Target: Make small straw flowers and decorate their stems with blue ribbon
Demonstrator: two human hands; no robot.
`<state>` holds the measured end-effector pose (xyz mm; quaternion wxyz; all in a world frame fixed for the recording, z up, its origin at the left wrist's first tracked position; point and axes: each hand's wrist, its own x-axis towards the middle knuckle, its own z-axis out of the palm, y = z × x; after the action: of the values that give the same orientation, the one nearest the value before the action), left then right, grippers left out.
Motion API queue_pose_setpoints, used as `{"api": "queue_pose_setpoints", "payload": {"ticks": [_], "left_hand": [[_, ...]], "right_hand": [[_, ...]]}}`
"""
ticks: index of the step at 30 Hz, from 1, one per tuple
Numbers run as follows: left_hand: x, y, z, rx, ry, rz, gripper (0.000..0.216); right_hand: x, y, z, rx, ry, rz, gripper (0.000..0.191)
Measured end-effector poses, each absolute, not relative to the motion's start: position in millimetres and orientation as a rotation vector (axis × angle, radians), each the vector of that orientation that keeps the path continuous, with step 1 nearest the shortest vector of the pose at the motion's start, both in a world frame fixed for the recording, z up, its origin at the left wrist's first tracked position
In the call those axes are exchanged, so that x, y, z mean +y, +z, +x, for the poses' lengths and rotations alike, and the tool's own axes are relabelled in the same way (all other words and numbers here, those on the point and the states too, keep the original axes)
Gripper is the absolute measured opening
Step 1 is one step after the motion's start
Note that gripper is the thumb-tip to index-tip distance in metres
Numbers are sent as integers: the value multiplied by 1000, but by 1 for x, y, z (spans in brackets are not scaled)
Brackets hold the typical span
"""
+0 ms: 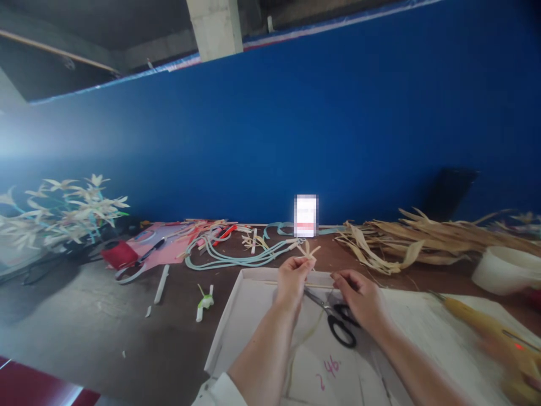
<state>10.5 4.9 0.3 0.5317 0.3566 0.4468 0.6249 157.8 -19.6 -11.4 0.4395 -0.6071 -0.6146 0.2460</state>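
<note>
My left hand (pixel 291 277) is closed, its thumb and forefinger pinching a small pale flower of dry husk strips (pixel 310 250) with its petals spread upward. To its right, my right hand (pixel 360 292) has its fingertips pressed together; whatever is in them is too small to make out. Both hands are above a shallow white cardboard tray (pixel 253 332) marked with pink figures. Scissors (pixel 343 331) with black handles lie in the tray below the hands, the right hand partly covering one handle loop. A thin stick (pixel 270 283) lies near the tray's far edge.
A yellow glue gun (pixel 473 316) lies at right, beside a white roll (pixel 507 270). Dry husks (pixel 448 239) are heaped behind. Pale blue tubes (pixel 240 262), a red spool (pixel 120 255) and pink paper (pixel 169 242) lie left. Finished-looking flowers (pixel 71 203) stand far left.
</note>
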Motion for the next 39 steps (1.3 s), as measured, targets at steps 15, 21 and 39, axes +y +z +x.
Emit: {"api": "queue_pose_setpoints", "payload": {"ticks": [15,21,39], "left_hand": [[-5,6,18,1088,1378,1079,23],[-6,5,19,1120,1364,1095,22],[-8,9,19,1114,1384,1077,23]], "right_hand": [[-17,-15,161,-1539,634,-1513,35],[-20,-9,160,-1569,586,-1528,35],[-24,-9,155,-1644,727,-1384,35]]}}
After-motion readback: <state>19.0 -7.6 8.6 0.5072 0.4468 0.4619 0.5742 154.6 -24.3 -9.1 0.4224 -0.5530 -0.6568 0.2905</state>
